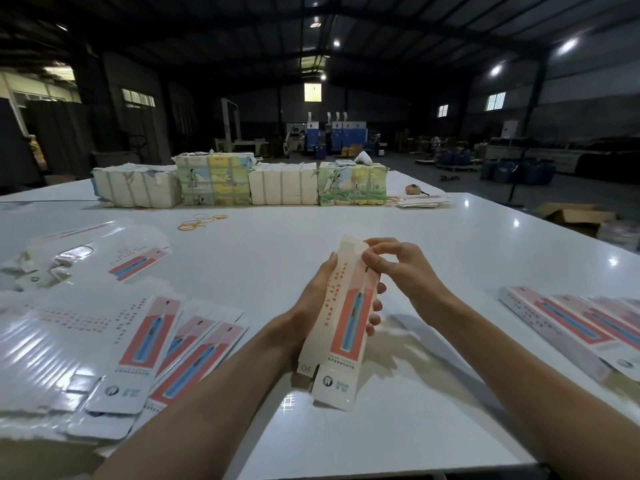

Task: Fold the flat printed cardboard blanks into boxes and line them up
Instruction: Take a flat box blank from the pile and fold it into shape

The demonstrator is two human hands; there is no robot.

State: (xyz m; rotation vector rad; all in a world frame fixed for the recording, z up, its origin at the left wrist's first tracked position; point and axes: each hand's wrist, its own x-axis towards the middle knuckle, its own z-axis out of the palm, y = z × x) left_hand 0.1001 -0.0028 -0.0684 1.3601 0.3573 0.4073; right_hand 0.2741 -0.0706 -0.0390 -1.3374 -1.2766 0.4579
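Seen from the head camera, the person is holding a long, narrow box (346, 317) over the near middle of the white table (259, 258), its far end pointing away and its open near end low over the tabletop. The left hand (317, 296) is gripping the box around its middle, thumb along the left side and fingers (377, 306) curling round the right edge. The right hand (398, 268) is pinching the flap at the box's far end with curled fingertips. A spread of flat blanks (145, 344) is lying overlapped on the table to the left. Finished boxes (571, 323) are lying side by side in a row at the right edge. Wrapped bundles (214, 183) are standing in a line along the far side, with rubber bands (199, 221) lying loose just in front of them.
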